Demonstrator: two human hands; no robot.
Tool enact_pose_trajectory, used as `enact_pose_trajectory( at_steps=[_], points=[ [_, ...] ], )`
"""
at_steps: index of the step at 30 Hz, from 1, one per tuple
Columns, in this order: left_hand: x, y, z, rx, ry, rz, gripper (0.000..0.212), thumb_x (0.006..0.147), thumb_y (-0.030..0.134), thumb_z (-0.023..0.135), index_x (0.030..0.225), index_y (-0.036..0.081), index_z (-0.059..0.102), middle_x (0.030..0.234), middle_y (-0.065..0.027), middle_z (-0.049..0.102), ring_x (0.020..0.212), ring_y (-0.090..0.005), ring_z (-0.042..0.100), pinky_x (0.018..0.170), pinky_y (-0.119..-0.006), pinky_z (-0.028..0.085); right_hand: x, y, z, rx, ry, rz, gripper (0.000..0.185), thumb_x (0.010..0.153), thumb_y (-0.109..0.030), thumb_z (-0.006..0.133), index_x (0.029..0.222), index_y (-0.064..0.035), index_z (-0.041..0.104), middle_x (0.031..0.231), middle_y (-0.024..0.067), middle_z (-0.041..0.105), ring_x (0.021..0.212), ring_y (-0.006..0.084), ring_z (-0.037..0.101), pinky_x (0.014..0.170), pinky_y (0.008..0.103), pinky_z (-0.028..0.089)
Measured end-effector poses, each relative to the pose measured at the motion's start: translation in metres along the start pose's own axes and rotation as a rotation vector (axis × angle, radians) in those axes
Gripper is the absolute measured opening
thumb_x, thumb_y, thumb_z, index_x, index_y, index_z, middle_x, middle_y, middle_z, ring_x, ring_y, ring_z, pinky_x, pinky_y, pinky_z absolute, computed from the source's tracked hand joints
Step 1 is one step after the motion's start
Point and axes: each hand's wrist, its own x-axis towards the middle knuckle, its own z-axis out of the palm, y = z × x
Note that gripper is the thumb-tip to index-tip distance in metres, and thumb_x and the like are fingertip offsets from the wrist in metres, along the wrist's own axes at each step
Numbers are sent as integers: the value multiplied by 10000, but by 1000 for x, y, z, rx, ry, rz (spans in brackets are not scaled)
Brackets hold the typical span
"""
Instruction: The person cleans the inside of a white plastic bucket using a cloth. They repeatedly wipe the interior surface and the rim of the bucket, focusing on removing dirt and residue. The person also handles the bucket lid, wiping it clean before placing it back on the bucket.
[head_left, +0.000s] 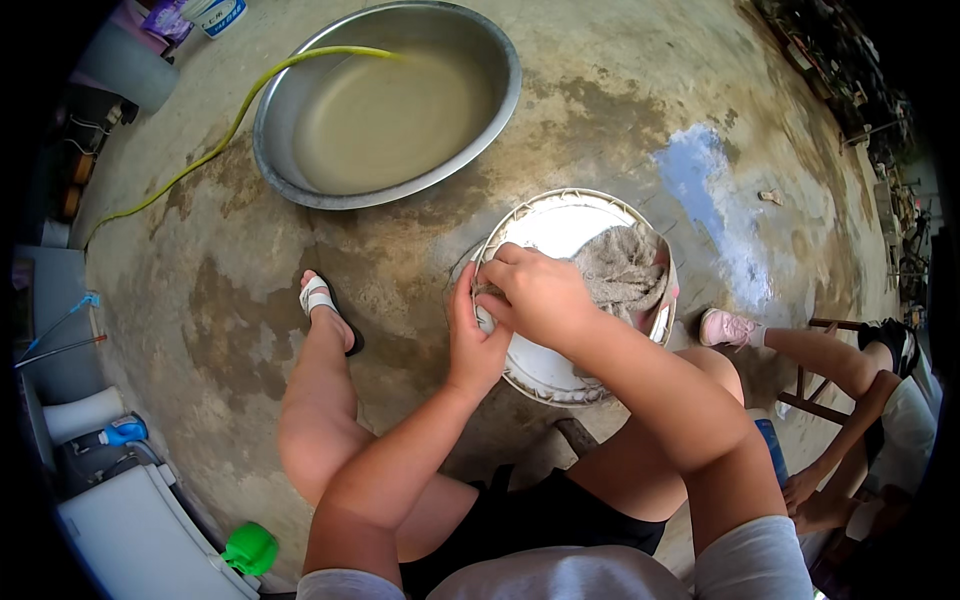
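Note:
Before me stands a round white lid-like piece (547, 225) with a ribbed rim, which looks like a fan guard or a bucket lid; I cannot tell which. My left hand (478, 337) grips its left rim, thumb inside and fingers outside. Just right of it, my right hand (536, 292) presses a part of a wet grey-brown cloth (622, 270) against the same rim with bent fingers. The rest of the cloth lies bunched across the right side of the white surface. The fingertips of my right hand are partly hidden.
A large metal basin (390, 120) of cloudy water stands ahead, a yellow-green hose (247, 105) running into it. The concrete floor has wet patches. A person (847, 427) sits at the right, one pink shoe (727, 328) near the white piece. A green container (251, 549) is at the lower left.

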Motion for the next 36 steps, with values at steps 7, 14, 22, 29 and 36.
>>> enact_pose_trajectory(
  at_steps=[7,14,22,29,36],
  points=[
    [0,-2,1,-10,-4,-18,769,868,154,697,1466,21,232,1447,-144,362,1337,-223,342,1099,-357,281,9,2,7,25,24,172,204,829,-241,647,958,-87,615,912,72,606,819,281,646,673,393,530],
    [1,-7,-1,28,-7,-1,774,871,159,693,1469,13,223,1447,-141,361,1341,-223,338,1101,-354,278,9,1,6,1,2,209,193,828,-239,651,946,-88,647,912,69,616,833,273,650,688,391,528],
    [-1,-3,-1,-9,-23,-20,767,865,131,688,1471,27,229,1430,-140,383,1333,-219,344,1098,-351,274,0,4,2,110,-115,43,187,814,-242,659,910,-82,641,927,89,635,808,284,670,640,390,544],
    [1,0,2,7,33,10,714,842,99,687,1431,6,295,1428,-176,360,1326,-289,365,1092,-387,307,10,-1,13,16,68,198,182,844,-226,634,940,-71,624,945,92,623,823,283,665,693,404,546],
    [4,-5,2,-68,-5,-34,755,834,108,700,1446,21,268,1434,-161,361,1327,-260,363,1094,-375,302,4,0,5,35,-56,138,186,858,-231,618,956,-73,632,937,88,625,841,271,664,686,401,544]
  ],
)
